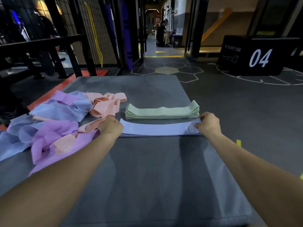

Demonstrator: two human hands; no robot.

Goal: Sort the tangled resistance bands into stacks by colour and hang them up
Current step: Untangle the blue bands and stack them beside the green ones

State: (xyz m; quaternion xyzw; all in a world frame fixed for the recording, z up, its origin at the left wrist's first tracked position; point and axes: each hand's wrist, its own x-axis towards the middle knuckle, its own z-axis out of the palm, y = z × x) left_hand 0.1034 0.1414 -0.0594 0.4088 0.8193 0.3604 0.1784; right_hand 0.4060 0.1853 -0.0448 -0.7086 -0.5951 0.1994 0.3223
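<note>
A: What do the bands lie on, and what is around it?

B: A grey padded surface (147, 169) on a dark gym floor (237, 104) marked with hexagons and white lines. A black box (255, 54) bearing "04" stands to the right, a black wire rack (68, 30) with a yellow band (96, 38) hanging on it to the left, and a person (161, 34) sits far down the corridor.

A: Where are the bands?

B: A neat green stack (162, 112) lies flat near the middle. Just in front of it is a flat blue stack (157, 129). To the left sprawls a tangled heap (54, 122) of purple, blue and pink bands.

A: And the grip of each hand?

B: The left hand (110, 126) has its fingers curled on the left end of the blue stack, close against a pink band from the heap. The right hand (208, 124) pinches the right end of the top blue band, fingers bent over its printed edge. Both forearms reach across the surface.
</note>
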